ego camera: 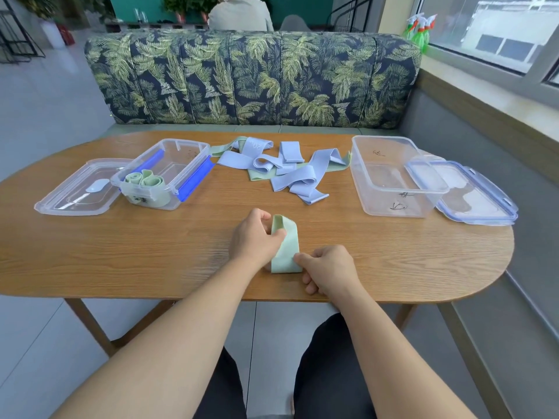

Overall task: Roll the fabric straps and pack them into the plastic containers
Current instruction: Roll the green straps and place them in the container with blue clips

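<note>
A pale green fabric strap (287, 249) lies near the table's front edge, folded over at its far end. My left hand (254, 237) pinches that far fold, and my right hand (328, 272) pinches the strap's near end. Behind them, a loose pile of blue and green straps (290, 170) lies at the middle back of the table. The left plastic container (187, 176), with blue clips, holds two rolled green straps (143, 180). An empty clear container (393, 195) stands at the right.
A clear lid (75, 192) lies left of the left container, and a blue-rimmed lid (481, 204) leans under the right one. The wooden table (121, 246) has rounded ends. A leaf-patterned sofa back (251, 80) runs behind it; a person sits beyond.
</note>
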The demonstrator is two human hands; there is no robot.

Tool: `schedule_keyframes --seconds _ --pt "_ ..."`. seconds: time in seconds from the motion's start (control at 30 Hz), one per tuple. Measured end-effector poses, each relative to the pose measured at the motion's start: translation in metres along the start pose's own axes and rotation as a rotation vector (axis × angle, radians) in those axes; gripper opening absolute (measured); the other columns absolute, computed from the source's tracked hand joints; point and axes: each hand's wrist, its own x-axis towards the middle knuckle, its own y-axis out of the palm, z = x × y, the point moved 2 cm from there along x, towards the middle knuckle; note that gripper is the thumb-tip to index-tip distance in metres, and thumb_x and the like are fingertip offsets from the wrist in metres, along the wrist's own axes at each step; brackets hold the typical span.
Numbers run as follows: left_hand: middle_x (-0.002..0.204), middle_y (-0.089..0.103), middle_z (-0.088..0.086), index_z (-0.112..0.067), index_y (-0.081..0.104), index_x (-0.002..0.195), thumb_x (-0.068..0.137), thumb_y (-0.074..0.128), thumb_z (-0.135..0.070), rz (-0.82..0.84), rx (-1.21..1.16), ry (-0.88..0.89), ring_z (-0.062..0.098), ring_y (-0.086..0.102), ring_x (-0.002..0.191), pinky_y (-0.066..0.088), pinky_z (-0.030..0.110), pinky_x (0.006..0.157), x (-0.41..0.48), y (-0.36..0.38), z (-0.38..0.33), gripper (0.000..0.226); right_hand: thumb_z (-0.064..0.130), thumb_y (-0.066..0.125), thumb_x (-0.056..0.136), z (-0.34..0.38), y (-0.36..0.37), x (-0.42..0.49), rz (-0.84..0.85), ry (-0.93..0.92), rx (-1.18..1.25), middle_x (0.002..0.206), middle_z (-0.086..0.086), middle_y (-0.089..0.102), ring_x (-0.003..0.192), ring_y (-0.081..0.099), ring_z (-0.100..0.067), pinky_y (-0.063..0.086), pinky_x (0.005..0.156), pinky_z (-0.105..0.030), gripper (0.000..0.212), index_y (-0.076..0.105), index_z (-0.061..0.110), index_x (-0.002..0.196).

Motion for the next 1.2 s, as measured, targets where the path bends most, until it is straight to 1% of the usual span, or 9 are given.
schedule_keyframes --seconds 0.13,0.3,0.5,0.63,0.77,0.83,0.97,1.07,1.2 --pt "0.106 0.065 -0.002 -0.02 0.059 0.108 0.074 0.055 -0.047 0.06 -0.109 -0.106 0.021 0.06 0.1 0.048 0.032 0.084 0.005 -0.01 -0.007 0.043 0.032 0.064 0.084 0.001 -0.001 0.0 0.023 0.002 -0.008 0.052 0.002 0.065 0.042 0.06 -0.011 0.047 0.054 -0.028 0.024 0.06 0.014 0.068" --pt "0.109 0.067 0.001 -0.016 0.059 0.118 0.073 0.078 -0.029 0.127 0.063 -0.076 0.02 0.062 0.102 0.049 0.032 0.087 0.011 -0.012 -0.001 0.05 0.031 0.064 0.084 0.003 -0.002 -0.002 0.034 0.004 -0.007 0.051 0.004 0.064 0.041 0.059 -0.01 0.042 0.05 -0.025 0.023 0.059 0.015 0.069" --pt "0.089 0.071 -0.001 -0.015 0.059 0.116 0.083 0.069 -0.01 0.126 -0.045 -0.038 0.013 0.062 0.083 0.043 0.023 0.064 0.01 -0.013 -0.002 0.035 0.023 0.065 0.085 0.004 -0.007 -0.007 0.094 -0.014 0.01 0.057 0.002 0.064 0.043 0.058 -0.01 0.039 0.044 -0.021 0.017 0.061 0.011 0.074" --pt "0.094 0.07 0.002 -0.019 0.055 0.114 0.084 0.06 -0.003 0.157 -0.101 -0.046 0.013 0.057 0.074 0.041 0.022 0.055 0.011 -0.017 -0.002 0.035 0.019 0.066 0.085 0.003 -0.01 -0.01 0.129 -0.018 0.04 0.058 0.0 0.064 0.044 0.057 -0.01 0.039 0.042 -0.02 0.015 0.062 0.009 0.075" --pt "0.098 0.068 0.005 -0.02 0.054 0.105 0.084 0.052 -0.005 0.164 -0.044 0.003 0.016 0.056 0.074 0.039 0.023 0.054 0.011 -0.015 -0.007 0.026 0.02 0.067 0.085 0.003 -0.01 -0.01 0.133 -0.005 0.041 0.058 -0.001 0.064 0.043 0.056 -0.01 0.038 0.041 -0.02 0.015 0.062 0.009 0.076" --pt "0.102 0.065 0.004 -0.019 0.056 0.104 0.083 0.052 -0.012 0.171 -0.019 0.004 0.017 0.056 0.082 0.039 0.024 0.056 0.011 -0.015 -0.011 0.022 0.02 0.067 0.085 0.005 -0.01 -0.009 0.138 0.006 0.047 0.058 -0.001 0.064 0.043 0.055 -0.011 0.037 0.04 -0.02 0.015 0.063 0.008 0.076" --pt "0.099 0.058 -0.002 -0.019 0.052 0.102 0.078 0.07 -0.03 0.197 -0.006 -0.016 0.015 0.057 0.09 0.042 0.027 0.063 0.011 -0.017 -0.014 0.032 0.019 0.066 0.084 0.007 -0.01 -0.009 0.143 0.022 0.057 0.058 -0.002 0.063 0.042 0.055 -0.011 0.036 0.04 -0.02 0.014 0.062 0.009 0.075" --pt "0.098 0.064 0.003 -0.02 0.052 0.099 0.079 0.075 -0.019 0.147 0.011 0.021 0.016 0.058 0.084 0.04 0.024 0.06 0.012 -0.012 -0.01 0.031 0.019 0.066 0.084 0.008 -0.01 -0.009 0.148 0.033 0.043 0.058 -0.001 0.063 0.042 0.055 -0.011 0.036 0.04 -0.02 0.013 0.062 0.009 0.077" --pt "0.093 0.069 0.004 -0.021 0.052 0.102 0.083 0.069 -0.011 0.171 -0.159 -0.019 0.017 0.062 0.079 0.045 0.025 0.061 0.015 -0.011 0.0 0.027 0.02 0.068 0.084 0.008 -0.011 -0.006 0.164 0.055 0.028 0.059 -0.002 0.064 0.042 0.056 -0.011 0.035 0.039 -0.02 0.014 0.062 0.009 0.079"
